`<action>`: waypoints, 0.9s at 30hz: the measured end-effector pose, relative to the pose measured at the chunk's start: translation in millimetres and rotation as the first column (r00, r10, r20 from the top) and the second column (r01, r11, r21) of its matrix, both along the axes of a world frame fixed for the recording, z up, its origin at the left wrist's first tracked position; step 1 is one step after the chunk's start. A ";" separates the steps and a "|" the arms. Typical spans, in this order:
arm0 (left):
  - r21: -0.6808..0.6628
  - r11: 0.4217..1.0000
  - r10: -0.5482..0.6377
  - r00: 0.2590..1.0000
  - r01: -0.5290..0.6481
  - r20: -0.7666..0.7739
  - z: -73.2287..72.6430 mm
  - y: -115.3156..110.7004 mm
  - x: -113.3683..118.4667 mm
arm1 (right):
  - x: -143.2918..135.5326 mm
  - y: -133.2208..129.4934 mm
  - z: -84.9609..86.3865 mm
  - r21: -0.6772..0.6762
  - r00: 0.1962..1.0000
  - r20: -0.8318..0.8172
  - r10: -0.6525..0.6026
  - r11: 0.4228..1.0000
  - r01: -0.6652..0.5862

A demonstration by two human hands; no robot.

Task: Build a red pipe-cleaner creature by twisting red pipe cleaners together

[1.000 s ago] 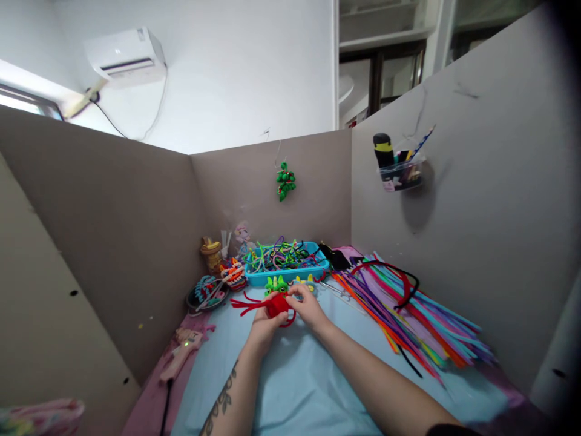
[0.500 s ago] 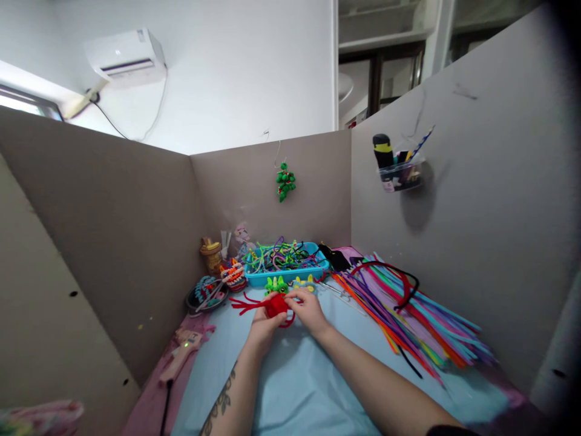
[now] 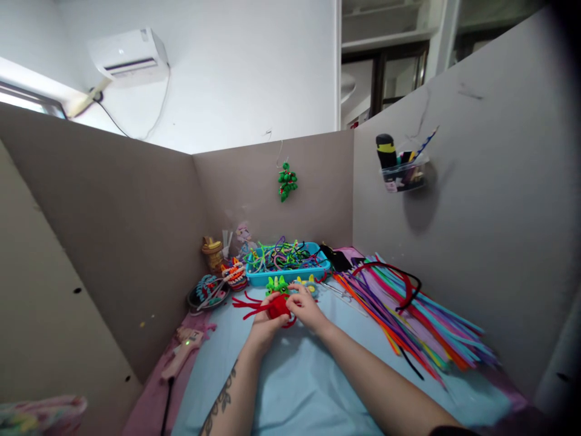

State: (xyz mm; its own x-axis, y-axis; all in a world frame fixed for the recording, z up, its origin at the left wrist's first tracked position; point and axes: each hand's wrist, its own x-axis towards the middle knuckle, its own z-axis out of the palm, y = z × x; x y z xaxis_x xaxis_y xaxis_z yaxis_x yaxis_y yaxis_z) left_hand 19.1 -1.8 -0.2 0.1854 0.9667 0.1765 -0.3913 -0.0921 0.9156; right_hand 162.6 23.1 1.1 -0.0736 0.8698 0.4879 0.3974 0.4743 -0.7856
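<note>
A red pipe-cleaner piece (image 3: 278,307) is held between both hands, its fuzzy body bunched together and several loose stems trailing out to the left. My left hand (image 3: 267,321) wraps round its left side, thumb along the near edge. On the right side, my right hand (image 3: 304,306) pinches the piece with thumb and fingers closed; exactly which strand it grips is too small to see. Just beyond the hands sit a green pipe-cleaner figure (image 3: 276,284) and a yellow and blue figure (image 3: 307,283), the latter partly covered by my right hand.
A blue tray (image 3: 267,279) of tangled pipe-cleaner pieces stands behind. Bundled coloured pipe cleaners (image 3: 408,315) lie right, with scissors (image 3: 338,292) beside them. On the left are a pink glue gun (image 3: 184,354), a dark bowl (image 3: 209,297) and an orange figure (image 3: 235,274). Grey panels surround the table.
The right hand's fingers have shifted slightly on the red piece, and its index finger looks more raised. The whole view has moved a little. Both hands still hold the piece.
</note>
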 end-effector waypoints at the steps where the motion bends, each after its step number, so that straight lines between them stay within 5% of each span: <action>1: 0.003 1.000 -0.002 1.000 0.002 -0.010 -0.6 -0.3 -0.3 | 0.0 1.0 -0.9 -0.012 1.000 -0.004 0.013 1.000 -0.014; 10: -0.041 0.999 0.027 1.000 -0.026 0.010 -0.6 4.0 -1.7 | 1.5 8.1 -4.8 -0.053 0.994 -0.096 0.056 0.997 -0.061; 19: -0.050 0.994 0.098 0.993 -0.095 0.059 1.0 5.3 -4.5 | 0.7 -12.4 9.8 0.248 0.996 0.062 -0.057 0.968 0.040; 27: 0.054 0.991 0.118 0.991 -0.122 0.059 2.6 5.8 -2.6 | -9.8 -3.0 -6.0 0.013 1.000 -0.016 -0.020 1.000 0.021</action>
